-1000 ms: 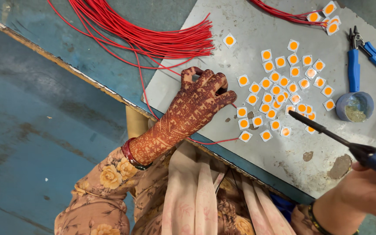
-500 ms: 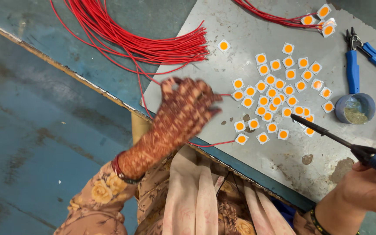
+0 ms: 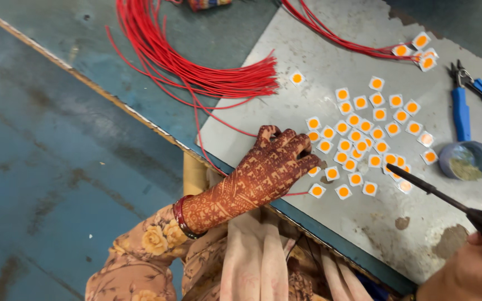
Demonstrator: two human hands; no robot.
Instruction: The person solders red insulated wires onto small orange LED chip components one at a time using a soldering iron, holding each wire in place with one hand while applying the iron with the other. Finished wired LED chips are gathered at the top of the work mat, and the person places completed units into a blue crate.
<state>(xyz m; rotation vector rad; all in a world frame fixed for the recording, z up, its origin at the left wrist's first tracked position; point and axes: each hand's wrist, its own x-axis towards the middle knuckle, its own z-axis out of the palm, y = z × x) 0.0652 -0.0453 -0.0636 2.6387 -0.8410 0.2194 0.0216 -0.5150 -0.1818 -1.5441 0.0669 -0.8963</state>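
My left hand [image 3: 263,170], patterned with dark henna, rests knuckles-up on the grey metal sheet [image 3: 330,61], fingers curled beside a red wire [image 3: 199,131] and a small white square chip with an orange centre [image 3: 317,190]. Whether it pinches anything is hidden. My right hand [image 3: 470,273] at the bottom right grips a blue-handled soldering iron [image 3: 436,192], its dark tip pointing at the cluster of several orange-centred chips [image 3: 364,134].
A bundle of red wires [image 3: 196,67] fans across the blue-green bench. Blue-handled pliers [image 3: 467,97] and a small round blue tin of paste [image 3: 465,160] lie at the right. More wired chips [image 3: 419,50] sit at the top right.
My left hand lifted briefly, then came back down onto the sheet's near edge with fingers curled. The soldering iron stayed nearly still.
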